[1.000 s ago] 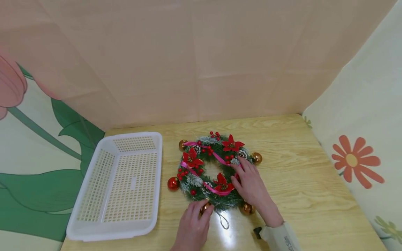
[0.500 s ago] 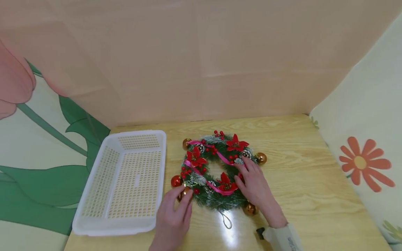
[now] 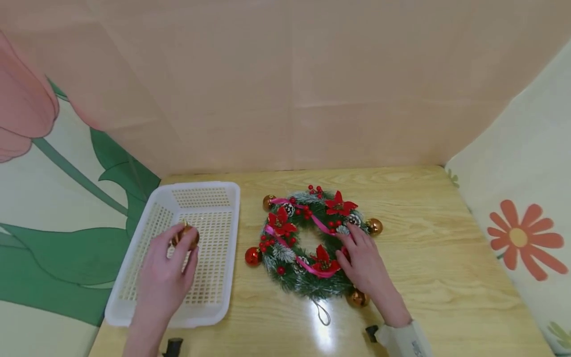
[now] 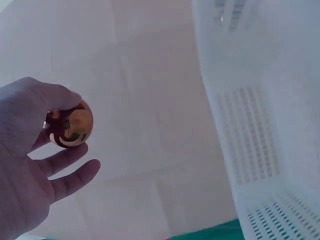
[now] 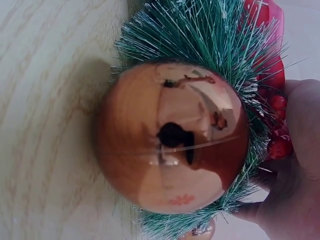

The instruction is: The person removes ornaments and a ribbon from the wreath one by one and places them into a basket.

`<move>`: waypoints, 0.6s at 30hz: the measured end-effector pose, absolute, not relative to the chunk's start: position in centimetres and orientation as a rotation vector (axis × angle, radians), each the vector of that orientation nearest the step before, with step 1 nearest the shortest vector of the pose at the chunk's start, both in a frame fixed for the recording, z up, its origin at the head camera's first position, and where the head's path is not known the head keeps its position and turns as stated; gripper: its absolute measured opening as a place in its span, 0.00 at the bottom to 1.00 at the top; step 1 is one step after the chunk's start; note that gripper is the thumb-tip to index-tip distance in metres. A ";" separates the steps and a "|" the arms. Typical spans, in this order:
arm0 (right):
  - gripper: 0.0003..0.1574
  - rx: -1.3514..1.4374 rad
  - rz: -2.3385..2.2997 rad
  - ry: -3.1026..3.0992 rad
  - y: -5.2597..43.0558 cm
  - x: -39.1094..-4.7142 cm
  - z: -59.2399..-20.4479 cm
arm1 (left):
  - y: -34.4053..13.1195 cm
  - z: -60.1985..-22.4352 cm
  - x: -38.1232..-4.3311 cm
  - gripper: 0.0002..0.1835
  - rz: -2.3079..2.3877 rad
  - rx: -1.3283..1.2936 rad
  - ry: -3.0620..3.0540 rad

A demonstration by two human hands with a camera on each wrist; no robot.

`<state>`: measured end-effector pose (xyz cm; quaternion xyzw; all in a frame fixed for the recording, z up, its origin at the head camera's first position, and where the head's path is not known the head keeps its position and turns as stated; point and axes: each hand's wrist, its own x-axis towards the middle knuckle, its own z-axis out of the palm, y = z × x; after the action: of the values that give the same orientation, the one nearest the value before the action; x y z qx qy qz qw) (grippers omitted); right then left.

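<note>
My left hand pinches a shiny copper-gold bauble between thumb and fingers. In the head view it hangs over the white plastic basket; the left wrist view has the bauble to the left of the basket wall. On the table lies a green Christmas wreath with red poinsettias, berries, pine cones and a pink ribbon. My right hand grips its right side, fingers bent into the greenery beside the ribbon. Another copper bauble sits just below that hand at the wreath's lower right.
Around the wreath's edge are a red bauble at left, a gold one at upper left and another gold bauble at right. A cord loop sticks out toward the front. Printed fabric walls enclose the wooden table.
My left hand has carried the copper bauble leftward from the wreath's lower edge to over the basket. The right hand keeps its place on the wreath.
</note>
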<state>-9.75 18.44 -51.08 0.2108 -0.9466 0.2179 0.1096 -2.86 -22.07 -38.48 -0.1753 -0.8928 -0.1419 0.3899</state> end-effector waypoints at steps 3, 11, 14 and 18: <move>0.25 0.619 0.642 -2.781 18.3 -9.7 -51.2 | -23.9 -37.9 -4.8 0.15 -0.318 -0.448 -2.325; 0.26 0.617 0.649 -2.815 18.3 -9.6 -51.2 | -26.3 -39.5 -9.3 0.16 -0.240 -0.478 -2.451; 0.26 0.618 0.648 -2.810 18.3 -9.6 -51.2 | -26.5 -40.9 -10.7 0.17 -0.221 -0.478 -2.508; 0.26 0.619 0.646 -2.799 18.3 -9.8 -51.1 | -26.7 -43.0 -12.0 0.17 -0.183 -0.456 -2.591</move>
<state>-9.77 18.33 -51.07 0.2096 -0.9477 0.2186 0.1013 -12.01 -26.66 -43.00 -0.1676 -0.9513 -0.0672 0.2497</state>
